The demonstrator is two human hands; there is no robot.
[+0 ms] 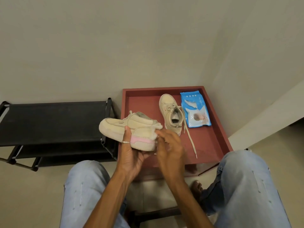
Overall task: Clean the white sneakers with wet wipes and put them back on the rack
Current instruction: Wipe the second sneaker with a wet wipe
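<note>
- Two sneakers in play: the held sneaker (113, 127) is up in the air over the near left corner of the red tray (143, 102). The second sneaker (171, 112) sits sole-down on that tray.
- Left hand (130, 145) is clamped on the held sneaker from below. Palm is under the sole, thumb runs up the side wall at mid-length.
- Right hand (169, 145) is at the heel end with fingers curled. They seem to pinch a wet wipe (158, 127) against the heel, but it's blurred, so that white fluff could partly be collar lining.
- Key relation: the held sneaker's long axis runs left-right, on its side, sole facing the person. Toe points left toward the rack (54, 119), heel points right into the wiping hand.
- So the rack is on the toe side and the left hand is the nearer one. My read: placing it is a straight toe-first carry to the left, no re-grip needed.
- Second sneaker's long axis runs away from the person, toe far, heel near, just beyond the right hand. Its loose lace (190, 140) trails toward the tray's near edge.
- Wipes pack (195, 109) lies flat just right of the second sneaker, on the right-hand side for a fresh wipe.
- Stage guess: first shoe is on the heel wipe, second not yet picked up, rack top bare.
</note>
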